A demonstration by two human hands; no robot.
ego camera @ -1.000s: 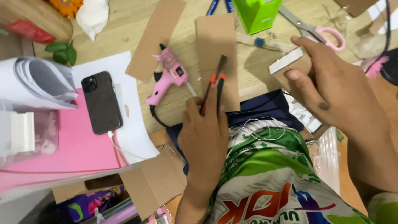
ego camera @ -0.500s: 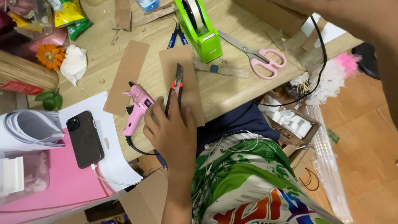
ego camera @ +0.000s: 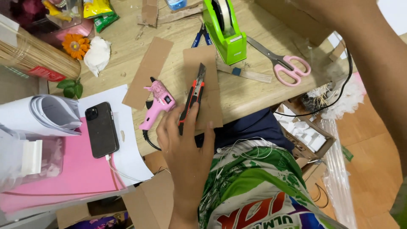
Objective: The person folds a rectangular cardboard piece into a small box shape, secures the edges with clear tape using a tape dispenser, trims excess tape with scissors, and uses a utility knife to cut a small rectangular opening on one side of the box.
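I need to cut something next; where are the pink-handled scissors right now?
The pink-handled scissors lie on the wooden table's right side, just right of the green tape dispenser.

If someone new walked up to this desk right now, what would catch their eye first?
Probably the left hand at the table's near edge, pressing a red and black utility knife onto a cardboard strip. Just left of it lies a pink glue gun, and behind stands a bright green tape dispenser beside pink-handled scissors.
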